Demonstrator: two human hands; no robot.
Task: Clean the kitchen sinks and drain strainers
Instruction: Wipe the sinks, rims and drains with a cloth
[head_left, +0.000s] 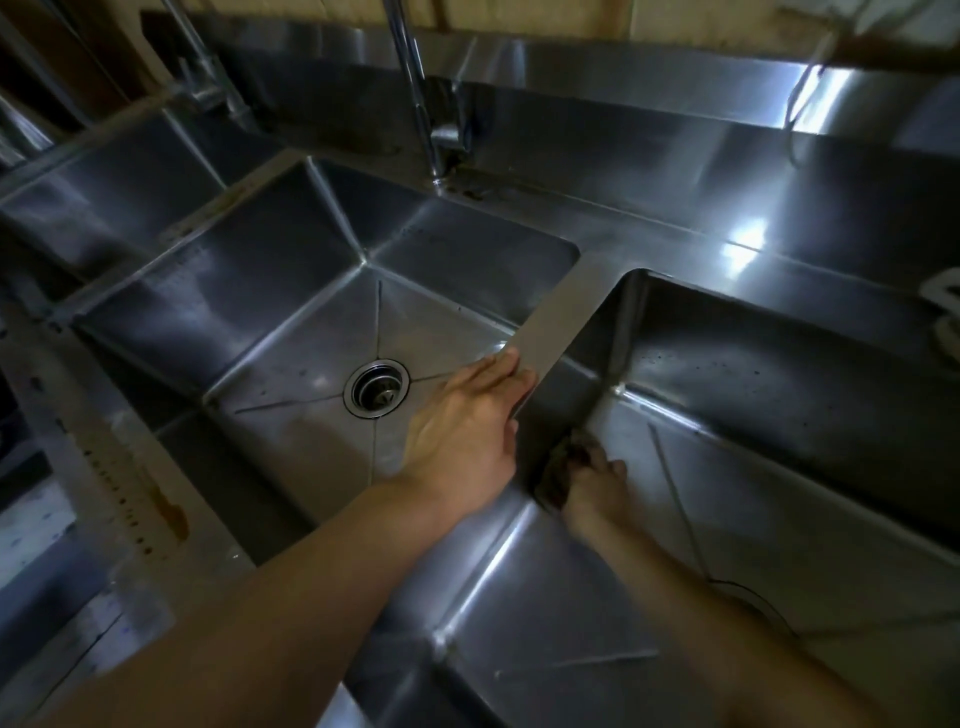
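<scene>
Two stainless steel sinks sit side by side. The left sink (291, 291) has a round drain strainer (376, 389) in its floor. My left hand (467, 426) rests flat on the divider (561, 322) between the sinks, fingers over its edge. Down inside the right sink (779, 395), my right hand (597, 480) presses a dark scrubbing pad (558, 467) against the left wall near the bottom corner. Part of the right sink's drain rim (753, 597) shows beside my right forearm.
A tall faucet (421, 98) rises behind the left sink and a second faucet (202, 78) stands at the far left. A steel backsplash (675, 98) runs along the back. A white object (943, 312) lies on the counter at the right edge.
</scene>
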